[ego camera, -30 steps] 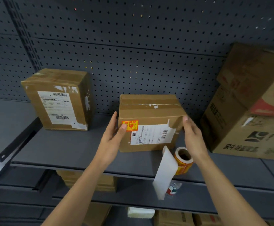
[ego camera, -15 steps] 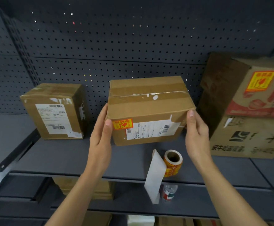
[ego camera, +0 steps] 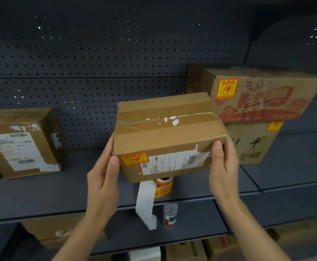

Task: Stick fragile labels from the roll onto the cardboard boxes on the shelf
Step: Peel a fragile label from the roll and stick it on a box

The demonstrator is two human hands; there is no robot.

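While fingers (ego camera: pixel 107 155) clasp both ends, box (ego camera: pixel 165 136) sits between.

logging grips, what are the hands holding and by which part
The cardboard box: left hand grips its left end, right hand its right end, thumbs on the front corners.

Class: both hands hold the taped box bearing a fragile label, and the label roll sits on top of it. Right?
No. The head view shows the label roll on the shelf below the taped box; left hand and right hand do hold that box with its fragile label.
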